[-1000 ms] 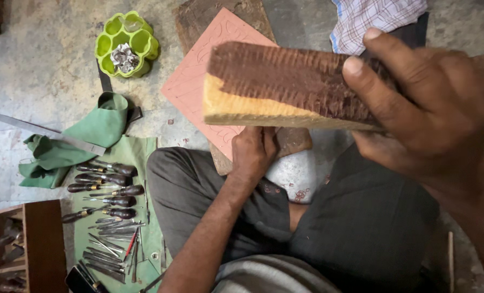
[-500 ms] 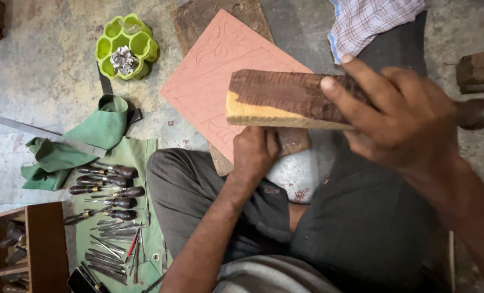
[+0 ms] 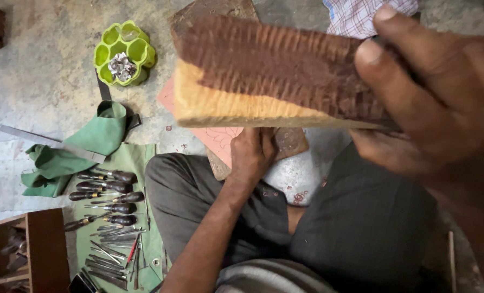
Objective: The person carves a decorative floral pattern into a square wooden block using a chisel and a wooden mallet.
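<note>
Wooden block (image 3: 274, 76) — long axis left to right, pale edge facing down — sits clamped in the right hand (image 3: 437, 103), fingers (image 3: 383, 70) wrapped over its right end. It looms nearer than before; left hand (image 3: 252, 152) stays curled on the lap.

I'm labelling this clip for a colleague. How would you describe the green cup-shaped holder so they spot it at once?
Start at the grey floor, upper left, above the green cloth and its row of dark-handled tools. The bright green holder sits there, flower-shaped with round cells. Crumpled silvery scraps fill its centre, and nothing else nearby is that vivid.
</note>
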